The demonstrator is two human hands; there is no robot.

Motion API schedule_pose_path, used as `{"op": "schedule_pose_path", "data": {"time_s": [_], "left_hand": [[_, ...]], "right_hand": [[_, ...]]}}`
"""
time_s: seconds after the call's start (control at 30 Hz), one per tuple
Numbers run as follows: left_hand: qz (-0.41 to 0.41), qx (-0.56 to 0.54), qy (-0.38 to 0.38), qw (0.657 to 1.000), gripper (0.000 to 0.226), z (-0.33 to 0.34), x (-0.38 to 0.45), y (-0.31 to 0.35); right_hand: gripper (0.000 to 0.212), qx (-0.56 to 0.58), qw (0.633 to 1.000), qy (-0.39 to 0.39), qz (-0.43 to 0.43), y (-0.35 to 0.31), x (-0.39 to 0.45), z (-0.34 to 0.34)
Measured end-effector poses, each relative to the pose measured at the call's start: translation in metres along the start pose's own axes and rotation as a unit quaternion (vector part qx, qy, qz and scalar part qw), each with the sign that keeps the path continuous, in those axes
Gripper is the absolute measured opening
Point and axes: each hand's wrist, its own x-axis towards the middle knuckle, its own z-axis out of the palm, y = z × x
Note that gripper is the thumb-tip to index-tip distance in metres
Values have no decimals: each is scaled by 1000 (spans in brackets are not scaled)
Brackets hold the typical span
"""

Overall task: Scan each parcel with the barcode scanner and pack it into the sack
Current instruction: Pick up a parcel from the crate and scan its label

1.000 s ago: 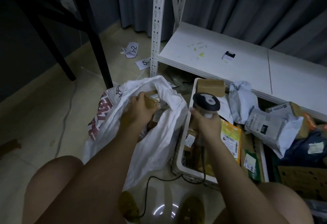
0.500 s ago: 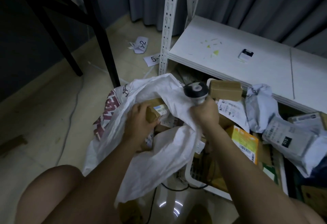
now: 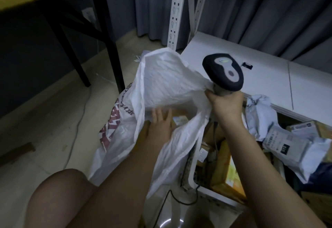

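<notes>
1. Seated on the floor, a person works the left hand (image 3: pixel 160 119) into the mouth of the white sack (image 3: pixel 161 83), fingers straight and pressing flat on a brown parcel (image 3: pixel 180 115) lying inside.
2. The right hand (image 3: pixel 226 102) is wrapped round the handle of the barcode scanner (image 3: pixel 223 72), the same grip also pinching the sack's rim and lifting it, so the mouth gapes toward the person.
3. The parcel sits low in the sack, below and left of the scanner; the left hand is plainly nearer.
4. To the sack's right, a white crate (image 3: pixel 193 179) holds more parcels awaiting scanning, the likely next reach.
</notes>
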Motion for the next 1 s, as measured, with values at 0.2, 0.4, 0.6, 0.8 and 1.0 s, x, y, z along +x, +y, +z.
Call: {"op": "schedule_pose_path", "data": {"time_s": [0.2, 0.4, 0.6, 0.8, 1.0], "left_hand": [[64, -78, 233, 967, 24, -22, -9, -20], [-250, -168, 179, 937, 95, -32, -1, -72], [-200, -231, 248, 920, 44, -66, 1, -73], [-106, -288, 364, 879, 31, -181, -2, -50], [-114, -241, 444, 855, 30, -252, -27, -47]], "right_hand": [[32, -56, 998, -17, 10, 22, -9, -8], [38, -74, 997, -22, 31, 37, -22, -11], [48, -87, 995, -15, 53, 37, -17, -10], [25, -150, 988, 26, 28, -28, 7, 6], [15, -111, 988, 99, -49, -92, 27, 4]]}}
